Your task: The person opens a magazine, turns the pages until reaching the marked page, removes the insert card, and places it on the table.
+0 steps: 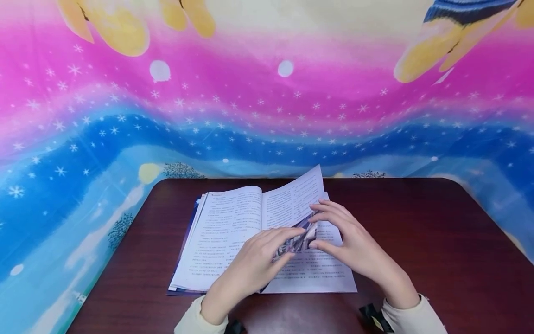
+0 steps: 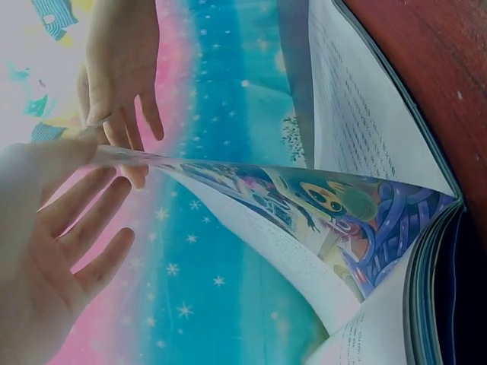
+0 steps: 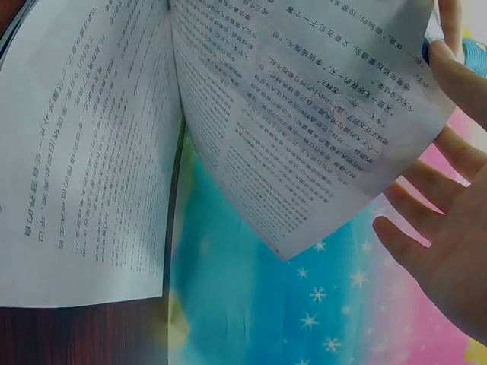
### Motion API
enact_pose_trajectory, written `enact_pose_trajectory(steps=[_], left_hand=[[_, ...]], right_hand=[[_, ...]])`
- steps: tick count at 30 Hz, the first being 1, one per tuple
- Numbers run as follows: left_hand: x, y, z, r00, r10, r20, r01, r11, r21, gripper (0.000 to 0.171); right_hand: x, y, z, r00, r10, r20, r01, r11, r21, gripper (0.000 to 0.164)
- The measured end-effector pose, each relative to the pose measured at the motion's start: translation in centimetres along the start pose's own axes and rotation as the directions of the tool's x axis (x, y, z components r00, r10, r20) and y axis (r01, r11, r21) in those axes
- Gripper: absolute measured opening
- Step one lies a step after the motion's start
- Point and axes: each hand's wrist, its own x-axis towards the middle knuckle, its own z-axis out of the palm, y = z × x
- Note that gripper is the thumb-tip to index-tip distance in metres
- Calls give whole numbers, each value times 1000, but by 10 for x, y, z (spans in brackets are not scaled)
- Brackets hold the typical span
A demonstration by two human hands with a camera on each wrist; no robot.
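An open magazine (image 1: 221, 236) with columns of print lies on the table. One leaf (image 1: 292, 199) is lifted and curled over its right half, its far corner sticking up. The underside bears a colour picture (image 2: 335, 205). My left hand (image 1: 258, 257) holds the leaf's near edge between thumb and fingers. Facing it, my right hand (image 1: 354, 241) has its thumb on the printed side of the leaf near the outer edge, with fingers behind (image 3: 456, 236). Beneath the raised leaf, the printed right page (image 1: 321, 273) lies flat.
The dark reddish-brown table (image 1: 421, 232) extends on both sides of the magazine. Behind it hangs a pink and blue cloth (image 1: 258, 111) with snowflakes, which also shows along the table's sides. Light sleeves (image 1: 413, 317) cover both forearms, with a black strap near the right wrist.
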Motion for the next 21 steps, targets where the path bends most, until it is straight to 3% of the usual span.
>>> enact_pose_trajectory(steps=[5,11,21], left_hand=[[0,-1,0,1000,8,-12,-8,1000,15,49],[-1,-6,0,998,6,-63,-4,999,33,56],[-17,-16,-14,987,-120,-103,128,989,76,68]], right_hand=[[1,-4,-3,999,-29,-38,30,999,18,63],[1,-7,-12,993,-28,-114,35,997,63,62],[-5,0,-15,996,0,-93,-1,1000,-15,51]])
